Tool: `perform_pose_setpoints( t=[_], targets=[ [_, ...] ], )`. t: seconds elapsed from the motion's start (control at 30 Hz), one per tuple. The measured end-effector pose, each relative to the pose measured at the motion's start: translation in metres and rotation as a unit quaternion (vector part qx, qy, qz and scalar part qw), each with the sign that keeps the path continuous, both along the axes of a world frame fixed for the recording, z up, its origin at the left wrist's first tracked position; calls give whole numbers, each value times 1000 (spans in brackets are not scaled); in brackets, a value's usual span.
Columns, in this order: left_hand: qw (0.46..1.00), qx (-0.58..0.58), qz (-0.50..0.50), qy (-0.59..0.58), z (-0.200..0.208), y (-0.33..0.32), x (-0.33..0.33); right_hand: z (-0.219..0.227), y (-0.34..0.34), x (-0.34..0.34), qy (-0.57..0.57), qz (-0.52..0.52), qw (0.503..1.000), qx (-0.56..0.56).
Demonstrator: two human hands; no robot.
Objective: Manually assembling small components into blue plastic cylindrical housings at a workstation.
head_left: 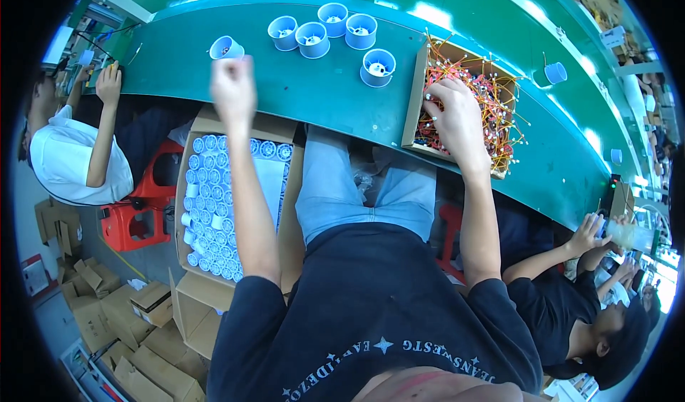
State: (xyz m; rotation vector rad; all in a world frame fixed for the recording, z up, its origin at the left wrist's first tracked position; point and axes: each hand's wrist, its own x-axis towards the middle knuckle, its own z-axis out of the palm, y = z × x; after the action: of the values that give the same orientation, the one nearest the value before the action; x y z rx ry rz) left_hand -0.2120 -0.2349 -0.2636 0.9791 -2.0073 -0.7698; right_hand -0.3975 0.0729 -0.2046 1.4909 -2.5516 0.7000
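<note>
My left hand point(233, 91) is smeared by motion at the near side of a light-blue round plastic cup point(225, 46); its fingers cannot be made out. Over the left part of a cardboard box point(411, 120), my right hand point(457, 113) reaches down with bent fingers drawn together. Whatever is between its fingertips is hidden. The box is heaped with small parts on orange, red and blue wires point(492, 95) with white ends. Several more blue cups point(312, 40) stand on the green table between my hands, with white pieces inside.
A large open carton point(187, 127) full of blue cups point(214, 188) sits below the table edge at my left. Further cups point(555, 73) rest on the green strip beyond. Co-workers point(78, 152) sit on both sides. Red stools point(135, 220) stand near the left carton.
</note>
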Motion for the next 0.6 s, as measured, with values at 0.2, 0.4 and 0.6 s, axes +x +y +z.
perform_pose_setpoints(
  t=[0.2,0.4,0.6],
  targets=[
    [983,-40,-182,-7,2,135,-64,35,6,8,-289,-88,944,-131],
    [975,-56,-197,-84,-2,140,-83,26,21,-4,-339,-52,900,-270],
    [860,316,-325,235,11,160,-54,33,24,-8,-413,-3,811,-415]
  ],
)
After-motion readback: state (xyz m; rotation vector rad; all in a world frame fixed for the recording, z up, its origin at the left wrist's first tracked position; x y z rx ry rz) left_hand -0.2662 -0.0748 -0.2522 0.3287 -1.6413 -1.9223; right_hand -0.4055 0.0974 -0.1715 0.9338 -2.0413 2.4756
